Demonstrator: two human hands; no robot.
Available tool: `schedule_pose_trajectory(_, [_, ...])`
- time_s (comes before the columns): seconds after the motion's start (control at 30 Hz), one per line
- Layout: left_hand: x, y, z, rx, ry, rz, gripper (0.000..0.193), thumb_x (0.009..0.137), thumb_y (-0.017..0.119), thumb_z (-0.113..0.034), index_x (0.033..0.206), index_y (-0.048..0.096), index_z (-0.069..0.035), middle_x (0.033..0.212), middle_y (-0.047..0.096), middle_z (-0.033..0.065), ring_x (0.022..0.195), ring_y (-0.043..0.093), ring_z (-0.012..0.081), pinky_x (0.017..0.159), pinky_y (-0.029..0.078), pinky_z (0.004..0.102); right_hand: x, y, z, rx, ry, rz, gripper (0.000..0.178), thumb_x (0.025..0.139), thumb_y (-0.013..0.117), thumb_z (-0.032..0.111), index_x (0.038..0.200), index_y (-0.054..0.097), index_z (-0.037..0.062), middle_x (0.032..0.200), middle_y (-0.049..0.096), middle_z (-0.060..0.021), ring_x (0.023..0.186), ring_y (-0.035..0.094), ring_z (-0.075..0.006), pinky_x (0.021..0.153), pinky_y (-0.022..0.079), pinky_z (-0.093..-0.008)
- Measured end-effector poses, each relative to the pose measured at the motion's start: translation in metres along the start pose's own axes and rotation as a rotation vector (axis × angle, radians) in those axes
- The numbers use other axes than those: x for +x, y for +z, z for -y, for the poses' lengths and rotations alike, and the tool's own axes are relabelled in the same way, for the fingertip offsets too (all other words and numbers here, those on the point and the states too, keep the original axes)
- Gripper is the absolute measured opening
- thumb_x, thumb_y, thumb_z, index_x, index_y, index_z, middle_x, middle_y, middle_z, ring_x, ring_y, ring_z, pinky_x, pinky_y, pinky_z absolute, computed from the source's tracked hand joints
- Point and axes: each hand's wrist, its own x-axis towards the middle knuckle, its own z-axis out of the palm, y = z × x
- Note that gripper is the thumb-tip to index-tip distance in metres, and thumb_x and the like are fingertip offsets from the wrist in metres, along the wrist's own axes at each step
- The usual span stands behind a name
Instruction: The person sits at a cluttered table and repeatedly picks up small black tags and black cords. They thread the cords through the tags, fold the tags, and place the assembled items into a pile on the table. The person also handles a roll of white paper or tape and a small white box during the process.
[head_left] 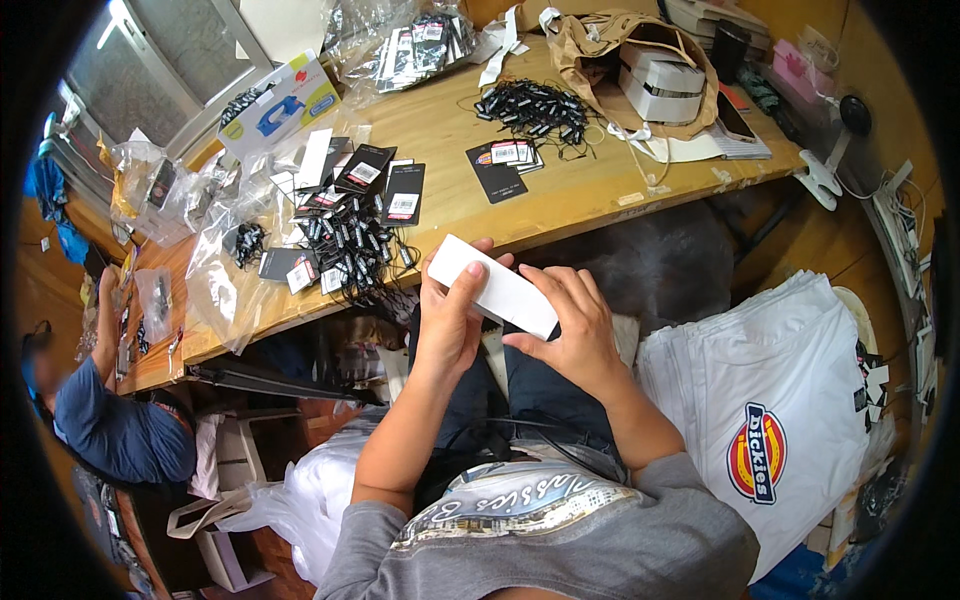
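A white rectangular stack of cards [505, 292] is held between my two hands, in front of the table's near edge. My left hand [455, 308] wraps its left end, thumb lying across the top face. On the stack's right end rest the fingers and thumb of my right hand [575, 325], curved around it. Beyond my left hand lies a heap of black hang tag strings [352, 245], with black hang tags [403, 193] bearing white labels around it. Another few black tags [497, 178] lie on the table farther right.
The wooden table [600, 205] also bears a second pile of black strings [535, 110], a brown paper bag [590, 75] with white card stacks, a phone [735, 118] and clear plastic bags [235, 265]. White cloth [690, 350] is piled at my right. A person in blue [120, 430] sits at left.
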Motion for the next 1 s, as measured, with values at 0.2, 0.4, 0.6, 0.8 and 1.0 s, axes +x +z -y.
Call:
schedule_pose_trajectory(0.2, [-0.006, 0.009, -0.005, 0.027, 0.044, 0.07, 0.046, 0.076, 0.058, -0.009, 0.108, 0.026, -0.006, 0.105, 0.046, 0.0149, 0.098, 0.05, 0.0296, 0.081, 0.045, 0.0414, -0.002, 0.0, 0.001, 0.108, 0.035, -0.038, 0.049, 0.06, 0.071, 0.026, 0.099, 0.052, 0.0032, 0.089, 0.051, -0.0097, 0.077, 0.048, -0.0252, 0.069, 0.04, -0.0339])
schedule_pose_trajectory(0.4, [-0.006, 0.003, -0.003, -0.025, -0.062, 0.049, 0.049, 0.074, 0.06, -0.007, 0.11, 0.026, -0.007, 0.102, 0.047, 0.0139, 0.099, 0.049, 0.029, 0.082, 0.044, 0.04, -0.001, -0.001, -0.004, 0.349, 0.111, 0.024, 0.038, 0.068, 0.066, 0.023, 0.096, 0.054, 0.0005, 0.087, 0.053, -0.0115, 0.081, 0.05, -0.0257, 0.071, 0.04, -0.0323])
schedule_pose_trajectory(0.6, [-0.005, -0.006, 0.002, 0.128, -0.014, 0.119, 0.066, 0.069, 0.062, -0.002, 0.12, 0.022, -0.01, 0.105, 0.047, 0.0143, 0.097, 0.05, 0.0298, 0.084, 0.042, 0.0424, -0.009, 0.006, -0.007, 0.326, 0.173, 0.041, 0.031, 0.072, 0.061, 0.018, 0.095, 0.054, -0.0012, 0.082, 0.056, -0.0128, 0.076, 0.05, -0.0252, 0.068, 0.041, -0.0318])
schedule_pose_trajectory(0.8, [-0.007, -0.006, 0.011, 0.199, 0.045, -0.047, 0.065, 0.067, 0.059, 0.005, 0.12, 0.023, -0.009, 0.102, 0.043, 0.0102, 0.093, 0.048, 0.0212, 0.08, 0.042, 0.0342, -0.008, 0.003, 0.0, 0.205, 0.156, 0.138, 0.035, 0.071, 0.06, 0.013, 0.101, 0.051, -0.0014, 0.083, 0.056, -0.0137, 0.074, 0.049, -0.0266, 0.067, 0.041, -0.033])
schedule_pose_trajectory(1.0, [-0.009, -0.002, 0.024, 0.345, 0.14, -0.124, 0.065, 0.065, 0.061, 0.004, 0.117, 0.025, -0.008, 0.1, 0.042, 0.0093, 0.09, 0.047, 0.0179, 0.076, 0.043, 0.0309, -0.006, -0.008, -0.003, 0.235, 0.24, 0.287, 0.041, 0.062, 0.062, 0.008, 0.101, 0.051, 0.0006, 0.079, 0.054, -0.0136, 0.072, 0.051, -0.0267, 0.065, 0.042, -0.033])
